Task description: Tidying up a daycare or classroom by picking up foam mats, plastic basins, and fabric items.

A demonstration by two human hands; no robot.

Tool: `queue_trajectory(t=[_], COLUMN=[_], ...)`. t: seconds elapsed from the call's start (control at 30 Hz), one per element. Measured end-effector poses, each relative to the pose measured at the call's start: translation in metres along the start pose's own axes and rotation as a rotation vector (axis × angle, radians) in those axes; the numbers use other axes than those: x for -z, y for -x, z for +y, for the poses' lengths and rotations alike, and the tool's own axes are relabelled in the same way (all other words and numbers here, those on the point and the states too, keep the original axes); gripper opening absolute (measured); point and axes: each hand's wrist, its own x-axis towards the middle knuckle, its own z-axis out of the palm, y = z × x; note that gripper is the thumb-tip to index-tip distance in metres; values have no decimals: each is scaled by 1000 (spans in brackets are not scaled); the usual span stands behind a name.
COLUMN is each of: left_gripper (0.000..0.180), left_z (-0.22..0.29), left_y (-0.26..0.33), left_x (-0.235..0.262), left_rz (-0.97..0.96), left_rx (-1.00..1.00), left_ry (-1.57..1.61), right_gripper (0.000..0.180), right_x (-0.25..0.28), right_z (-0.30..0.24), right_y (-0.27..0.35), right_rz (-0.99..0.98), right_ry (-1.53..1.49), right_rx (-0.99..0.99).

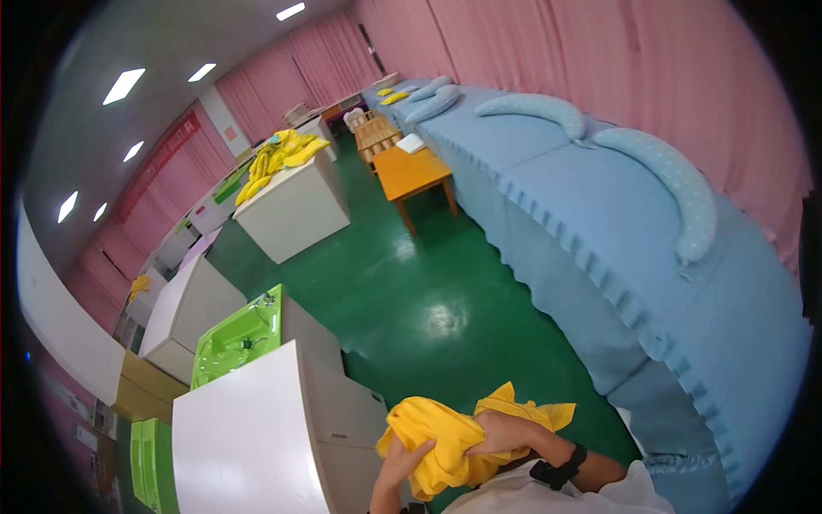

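Note:
A bunched yellow cloth (428, 421) is in both my hands, low in the picture in front of my body. My left hand (404, 461) grips its left side, with the thumb lying over the fabric. My right hand (498, 432) is closed round the cloth's middle, and a loose corner sticks out to the right past it. Whether the cloth is a garment or a towel, I cannot tell. A black band circles my right wrist.
To my left stand a white cabinet (248, 437) and a bright green sink basin (244, 338). Yellow fabric (278, 158) is heaped on a white counter (295, 210) ahead. A long blue-covered bed (556, 188) with curved pillows (664, 171) runs along the right. An orange table (413, 176) stands farther off.

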Motion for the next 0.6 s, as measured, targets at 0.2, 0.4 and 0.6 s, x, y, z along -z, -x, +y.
queue_trajectory(t=[0.2, 0.4, 0.6], left_gripper=[50, 55, 67], left_z=[-10, -60, -33], left_y=[-130, -249, -422], left_x=[79, 188, 310], left_rz=[113, 132, 54], left_rx=[160, 101, -50], left_ry=[255, 158, 356], right_gripper=[33, 36, 49], right_x=[82, 122, 165], right_z=[0, 16, 11], right_y=[-189, -375, -582], right_rz=[-186, -311, -66], right_ry=[47, 194, 68], right_rx=[102, 70, 52])
